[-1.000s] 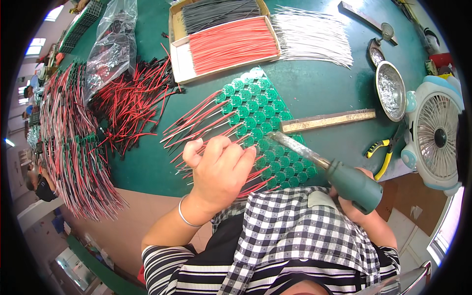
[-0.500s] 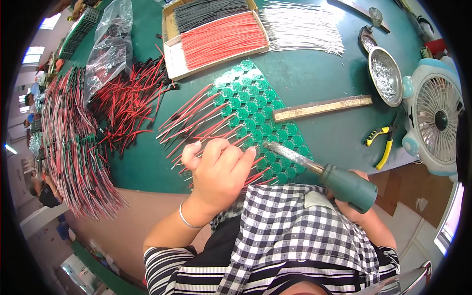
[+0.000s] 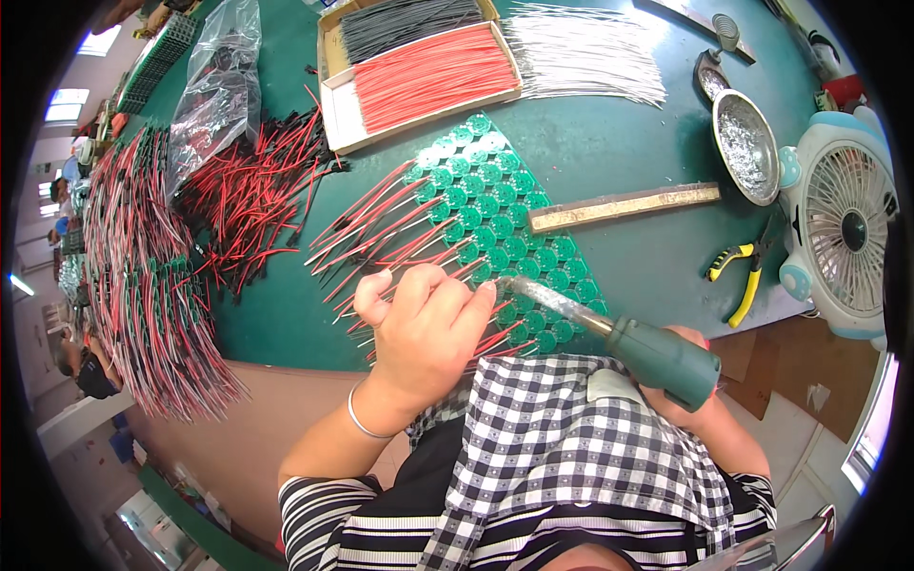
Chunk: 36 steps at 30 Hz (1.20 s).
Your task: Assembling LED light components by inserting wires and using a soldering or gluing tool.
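Note:
My right hand (image 3: 674,407) is wrapped round the green handle of a soldering iron (image 3: 657,357). The iron's metal tip reaches left over a panel of round green circuit boards (image 3: 514,219), close to my left fingertips. My left hand (image 3: 424,328) is closed in a pinch above the panel's left edge; what lies between the fingers is hidden. Red, black and white wires (image 3: 381,224) stick out leftward from the panel's left side, some passing beneath my left hand. The panel's near end runs under a checked cloth.
A box of red and black wires (image 3: 428,76) and loose white wires (image 3: 586,57) lie at the back. Wire bundles (image 3: 152,285) and a plastic bag (image 3: 214,95) are left. Rightward: a wooden strip (image 3: 624,208), metal bowl (image 3: 745,147), yellow-handled pliers (image 3: 747,276) and fan (image 3: 847,228).
The soldering iron has shifted slightly left, its tip coming closer to my left fingertips. My left hand has barely moved.

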{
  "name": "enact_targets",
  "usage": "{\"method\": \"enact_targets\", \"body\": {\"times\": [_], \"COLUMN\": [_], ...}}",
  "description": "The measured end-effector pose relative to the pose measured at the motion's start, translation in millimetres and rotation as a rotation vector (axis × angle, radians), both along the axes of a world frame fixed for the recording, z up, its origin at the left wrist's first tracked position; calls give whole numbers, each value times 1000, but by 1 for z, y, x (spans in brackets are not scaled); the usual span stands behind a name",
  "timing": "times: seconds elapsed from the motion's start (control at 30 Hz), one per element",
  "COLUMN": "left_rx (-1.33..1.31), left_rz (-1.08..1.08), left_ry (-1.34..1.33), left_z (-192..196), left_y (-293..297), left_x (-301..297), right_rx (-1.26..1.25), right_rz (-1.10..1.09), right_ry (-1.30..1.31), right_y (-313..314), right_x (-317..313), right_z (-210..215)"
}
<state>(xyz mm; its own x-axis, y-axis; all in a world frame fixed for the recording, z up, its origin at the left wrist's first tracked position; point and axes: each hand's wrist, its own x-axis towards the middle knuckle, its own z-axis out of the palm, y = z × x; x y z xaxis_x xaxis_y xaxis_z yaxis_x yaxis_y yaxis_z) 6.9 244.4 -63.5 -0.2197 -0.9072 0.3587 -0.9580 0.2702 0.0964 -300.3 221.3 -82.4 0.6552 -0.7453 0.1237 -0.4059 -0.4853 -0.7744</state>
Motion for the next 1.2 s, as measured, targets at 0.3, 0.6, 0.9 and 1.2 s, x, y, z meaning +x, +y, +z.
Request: {"method": "enact_targets", "body": {"times": [0.3,0.6,0.9,1.2], "left_rx": [0,-22,-4,-16], "left_rz": [-6,-40,-38,-43], "left_ry": [-29,-15,12,11], "left_z": [0,4,1,-2], "left_y": [1,9,12,11], "left_x": [0,-7,-11,-10], "right_rx": [100,200,131,67], "right_rz": [24,41,65,47], "right_ry": [-56,-6,43,37], "right_y": [-12,-8,-3,9], "right_x": [3,-2,-5,-14], "right_z": [16,23,19,2]}}
